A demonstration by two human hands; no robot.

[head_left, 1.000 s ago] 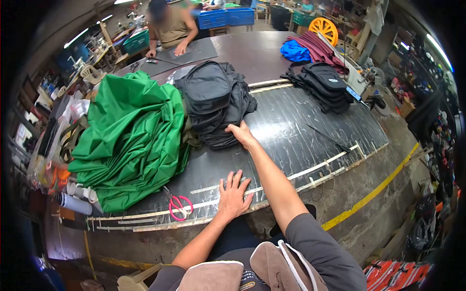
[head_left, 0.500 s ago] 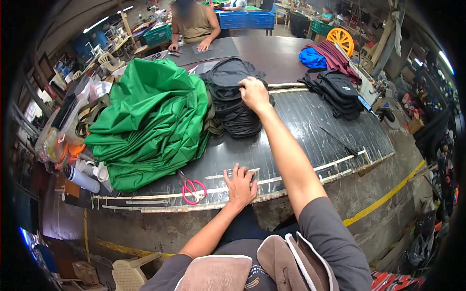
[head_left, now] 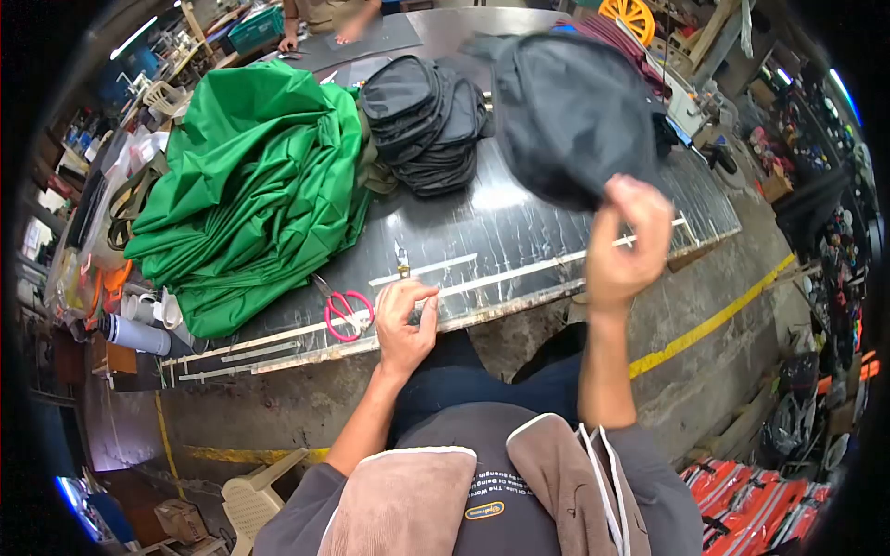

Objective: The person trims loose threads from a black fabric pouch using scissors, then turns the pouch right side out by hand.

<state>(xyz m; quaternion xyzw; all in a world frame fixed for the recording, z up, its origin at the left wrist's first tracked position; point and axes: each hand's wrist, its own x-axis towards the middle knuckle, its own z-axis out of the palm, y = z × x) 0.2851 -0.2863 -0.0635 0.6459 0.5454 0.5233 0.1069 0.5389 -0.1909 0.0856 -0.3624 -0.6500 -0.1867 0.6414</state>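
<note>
My right hand [head_left: 633,236], blurred, pinches the lower edge of a black bag [head_left: 575,116]. The bag hangs tilted above the right part of the table, smeared by motion. Curled at the table's front edge, my left hand [head_left: 406,324] has small metal thread snips [head_left: 402,259] sticking out beyond its fingers, blades pointing away from me. Pink-handled scissors [head_left: 348,317] lie just left of that hand. A stack of similar black bags [head_left: 422,125] stands mid-table, beside a big heap of green fabric [head_left: 250,185].
The dark table [head_left: 519,246] has pale tape strips along its front edge. A white-grey roll [head_left: 134,335] lies at the left corner. Across the table, a person's hands [head_left: 352,28] rest near dark sheet material. A plastic chair [head_left: 264,500] stands below left.
My right hand has taken a black bag off the stack and swung it right, toward me. My left hand has lifted from lying spread on the table and curled. The camera view has shifted.
</note>
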